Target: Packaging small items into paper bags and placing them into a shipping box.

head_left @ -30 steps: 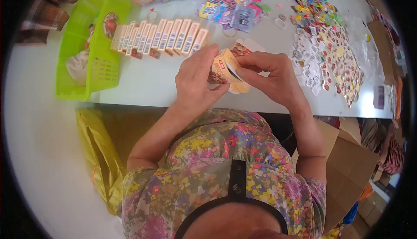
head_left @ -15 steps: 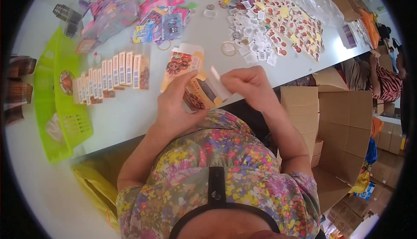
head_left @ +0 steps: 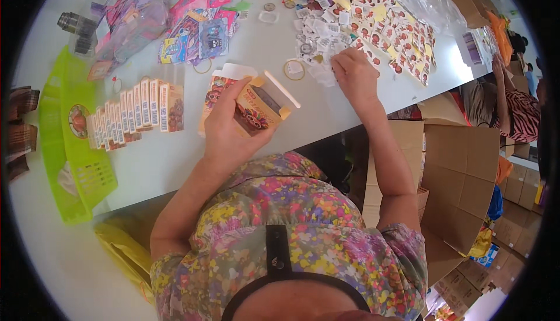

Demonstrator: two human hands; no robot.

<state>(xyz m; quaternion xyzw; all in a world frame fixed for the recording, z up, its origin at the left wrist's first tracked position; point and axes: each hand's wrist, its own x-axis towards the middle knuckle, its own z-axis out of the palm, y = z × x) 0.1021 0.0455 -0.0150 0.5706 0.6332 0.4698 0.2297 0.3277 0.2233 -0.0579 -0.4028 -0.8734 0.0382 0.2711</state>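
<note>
My left hand grips a small orange-yellow carton with a printed cartoon picture; its end flap stands up and its mouth is open. Another carton of similar colour, with a white flap, shows just behind that hand; whether it is held too I cannot tell. Over at the loose white paper slips, my right hand reaches down with bent fingers drawn together. Its fingertips are partly hidden, and anything between them does not show.
A row of upright filled cartons stands left on the table, beside a green plastic basket. Farther back lie colourful packets, a rubber band and a heap of picture stickers. A large cardboard box stands at my right.
My right hand has left the carton's flap and moved up and away to the slips. The carton, still in my left hand, is tilted differently, and the view has shifted a little.
</note>
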